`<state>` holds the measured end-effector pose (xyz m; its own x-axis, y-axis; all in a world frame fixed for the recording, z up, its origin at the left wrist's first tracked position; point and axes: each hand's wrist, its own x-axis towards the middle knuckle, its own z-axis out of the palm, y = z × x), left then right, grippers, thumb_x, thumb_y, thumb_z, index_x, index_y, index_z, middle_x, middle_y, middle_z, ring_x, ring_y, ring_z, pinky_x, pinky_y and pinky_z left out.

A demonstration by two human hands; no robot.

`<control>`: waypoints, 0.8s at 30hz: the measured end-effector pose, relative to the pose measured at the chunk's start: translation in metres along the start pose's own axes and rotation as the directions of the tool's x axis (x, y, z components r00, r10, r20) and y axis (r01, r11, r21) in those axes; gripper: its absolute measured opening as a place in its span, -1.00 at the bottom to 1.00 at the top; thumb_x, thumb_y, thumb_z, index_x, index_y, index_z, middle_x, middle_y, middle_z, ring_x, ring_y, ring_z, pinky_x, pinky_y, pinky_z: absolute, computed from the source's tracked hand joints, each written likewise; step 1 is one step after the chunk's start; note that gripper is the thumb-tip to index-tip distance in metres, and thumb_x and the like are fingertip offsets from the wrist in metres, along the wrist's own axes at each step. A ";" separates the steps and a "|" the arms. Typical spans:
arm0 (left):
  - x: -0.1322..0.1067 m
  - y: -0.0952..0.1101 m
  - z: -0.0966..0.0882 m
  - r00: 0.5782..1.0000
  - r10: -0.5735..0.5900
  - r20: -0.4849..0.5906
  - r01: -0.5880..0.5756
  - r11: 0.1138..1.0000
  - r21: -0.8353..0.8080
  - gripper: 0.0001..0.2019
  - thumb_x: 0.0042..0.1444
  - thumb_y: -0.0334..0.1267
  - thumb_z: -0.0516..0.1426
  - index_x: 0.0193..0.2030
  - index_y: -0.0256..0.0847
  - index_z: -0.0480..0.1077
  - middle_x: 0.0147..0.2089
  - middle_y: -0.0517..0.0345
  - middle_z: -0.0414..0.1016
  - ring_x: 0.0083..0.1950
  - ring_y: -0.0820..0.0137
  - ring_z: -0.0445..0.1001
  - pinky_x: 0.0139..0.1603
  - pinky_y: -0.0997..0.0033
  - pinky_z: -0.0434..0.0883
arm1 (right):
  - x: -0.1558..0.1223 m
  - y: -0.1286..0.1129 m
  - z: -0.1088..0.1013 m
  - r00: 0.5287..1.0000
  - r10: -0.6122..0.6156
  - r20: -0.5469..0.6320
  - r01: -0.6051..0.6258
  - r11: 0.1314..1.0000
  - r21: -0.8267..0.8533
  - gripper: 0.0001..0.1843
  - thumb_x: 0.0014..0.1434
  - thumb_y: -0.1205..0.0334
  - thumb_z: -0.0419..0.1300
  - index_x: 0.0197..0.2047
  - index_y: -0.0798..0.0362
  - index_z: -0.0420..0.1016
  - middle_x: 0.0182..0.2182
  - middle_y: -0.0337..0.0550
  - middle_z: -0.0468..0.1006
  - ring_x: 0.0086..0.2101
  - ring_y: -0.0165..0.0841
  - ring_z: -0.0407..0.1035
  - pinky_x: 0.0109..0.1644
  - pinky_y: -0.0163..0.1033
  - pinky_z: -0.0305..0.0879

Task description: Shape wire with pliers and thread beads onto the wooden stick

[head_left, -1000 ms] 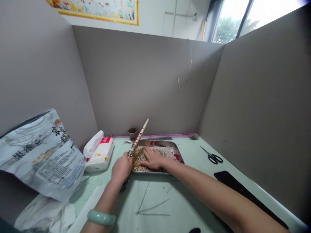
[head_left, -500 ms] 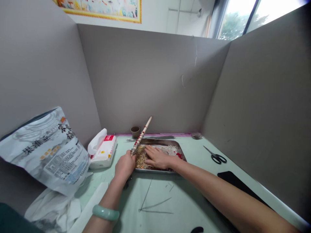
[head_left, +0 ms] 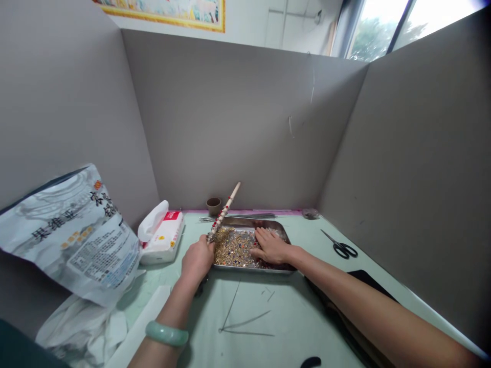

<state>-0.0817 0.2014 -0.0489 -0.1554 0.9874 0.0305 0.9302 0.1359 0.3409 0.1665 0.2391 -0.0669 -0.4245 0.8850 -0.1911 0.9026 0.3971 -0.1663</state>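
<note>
My left hand [head_left: 197, 259] is closed around the lower end of a pale wooden stick [head_left: 231, 199], which slants up and away to the right. Red and whitish beads are wound along the stick's lower half. Under and beside the hands lies a metal tray [head_left: 264, 223] of loose beads [head_left: 235, 249], mostly gold with some coloured ones. At the tray's right side, my right hand [head_left: 271, 246] rests flat on the beads, its fingers stretched out. It covers part of the clear and red beads there.
Black-handled scissors [head_left: 340, 247] lie on the right. A tissue pack [head_left: 164, 239] and a large printed pouch [head_left: 76, 240] stand on the left. Behind the tray are a small brown cup [head_left: 214, 206] and thin wires [head_left: 257, 215]. Bent wire pieces [head_left: 247, 324] lie in front.
My right hand has slid rightward across the tray, uncovering gold and coloured beads in the middle. My left hand and the stick have hardly moved.
</note>
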 end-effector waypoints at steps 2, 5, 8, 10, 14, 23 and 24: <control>-0.001 0.000 0.000 1.000 0.003 0.000 -0.003 1.000 0.002 -0.72 0.21 -0.14 -0.12 -0.10 -0.20 0.29 -0.16 -0.16 0.54 -0.11 0.08 0.51 -0.26 0.28 0.33 | 0.003 -0.009 0.003 1.000 -0.010 0.025 0.010 1.000 0.016 0.10 0.10 -0.43 -0.31 0.38 0.34 -0.28 0.35 0.14 -0.35 0.31 -0.08 -0.48 0.33 0.06 -0.43; -0.002 0.001 -0.001 1.000 -0.002 0.003 0.002 1.000 -0.003 -0.72 0.21 -0.15 -0.12 -0.09 -0.21 0.29 -0.15 -0.18 0.54 -0.11 0.08 0.52 -0.25 0.28 0.33 | 0.015 -0.030 0.008 0.998 -0.036 0.050 0.033 0.998 0.056 0.13 0.07 -0.46 -0.28 0.38 0.32 -0.34 0.35 0.11 -0.40 0.31 -0.10 -0.53 0.33 0.05 -0.47; -0.003 0.002 -0.002 1.000 -0.011 0.005 0.011 1.000 0.000 -0.71 0.21 -0.15 -0.12 -0.08 -0.21 0.29 -0.15 -0.19 0.54 -0.10 0.08 0.51 -0.24 0.28 0.33 | 0.028 -0.049 0.012 0.994 -0.103 0.036 0.100 0.992 0.076 0.14 0.06 -0.47 -0.26 0.39 0.30 -0.35 0.35 0.10 -0.41 0.31 -0.09 -0.56 0.33 0.05 -0.49; -0.003 0.003 -0.003 1.000 -0.011 0.006 0.011 1.000 0.001 -0.71 0.21 -0.14 -0.12 -0.07 -0.21 0.29 -0.15 -0.19 0.55 -0.10 0.07 0.51 -0.24 0.27 0.33 | 0.033 -0.056 0.013 0.989 -0.145 0.013 0.144 0.987 0.066 0.13 0.07 -0.46 -0.25 0.39 0.30 -0.34 0.35 0.10 -0.42 0.31 -0.09 -0.56 0.33 0.05 -0.49; -0.003 0.002 -0.002 1.000 -0.004 0.002 0.004 1.000 -0.013 -0.71 0.21 -0.15 -0.13 -0.07 -0.21 0.29 -0.15 -0.18 0.54 -0.09 0.05 0.51 -0.24 0.25 0.33 | 0.032 -0.059 0.013 0.986 -0.164 -0.016 0.165 0.985 0.045 0.12 0.09 -0.45 -0.27 0.38 0.33 -0.36 0.35 0.12 -0.41 0.31 -0.09 -0.54 0.33 0.04 -0.47; 0.000 0.000 0.002 1.000 0.004 -0.014 -0.004 1.000 0.007 -0.73 0.20 -0.17 -0.11 -0.08 -0.21 0.28 -0.16 -0.15 0.55 -0.12 0.10 0.52 -0.25 0.30 0.32 | 0.044 -0.066 0.012 0.962 -0.272 -0.016 0.273 0.961 0.044 0.09 0.12 -0.42 -0.26 0.38 0.35 -0.30 0.35 0.18 -0.38 0.31 -0.11 -0.55 0.33 0.03 -0.49; 0.000 0.000 0.003 1.000 0.004 -0.011 -0.004 1.000 0.011 -0.73 0.21 -0.17 -0.10 -0.07 -0.21 0.28 -0.16 -0.15 0.55 -0.11 0.11 0.52 -0.25 0.30 0.32 | 0.045 -0.068 0.011 0.961 -0.275 -0.026 0.276 0.960 0.048 0.08 0.12 -0.41 -0.26 0.38 0.35 -0.30 0.35 0.18 -0.37 0.31 -0.11 -0.54 0.33 0.03 -0.49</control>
<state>-0.0810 0.2020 -0.0513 -0.1549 0.9870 0.0423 0.9347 0.1325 0.3300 0.0855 0.2492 -0.0750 -0.6545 0.7477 -0.1122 0.7458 0.6140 -0.2585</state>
